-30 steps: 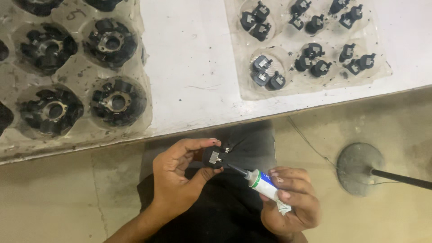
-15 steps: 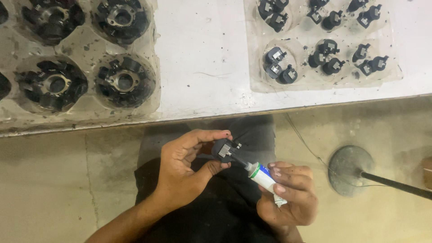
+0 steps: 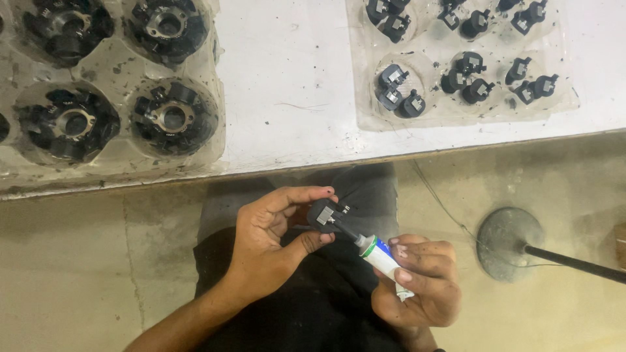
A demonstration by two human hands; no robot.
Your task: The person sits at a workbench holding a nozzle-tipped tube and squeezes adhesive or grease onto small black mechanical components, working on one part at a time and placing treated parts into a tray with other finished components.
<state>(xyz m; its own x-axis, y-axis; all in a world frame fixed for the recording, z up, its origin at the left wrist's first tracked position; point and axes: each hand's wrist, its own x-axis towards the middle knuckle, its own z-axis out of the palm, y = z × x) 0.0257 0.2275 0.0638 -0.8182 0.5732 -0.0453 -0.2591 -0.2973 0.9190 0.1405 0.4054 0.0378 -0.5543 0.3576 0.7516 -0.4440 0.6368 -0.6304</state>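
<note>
Since a moment ago: nozzle of small tube [image 3: 381,257] now pressed against small black part [image 3: 324,214], no longer just short of it; application apparently under way. Left hand [image 3: 274,241]: fingers pinched on part, over lap. Right hand [image 3: 417,287]: fingers wrapped round tube. Large black rotors [image 3: 173,117] visible in left tray [image 3: 117,163]: five. Right tray [image 3: 456,111]: about fourteen small parts.
</note>
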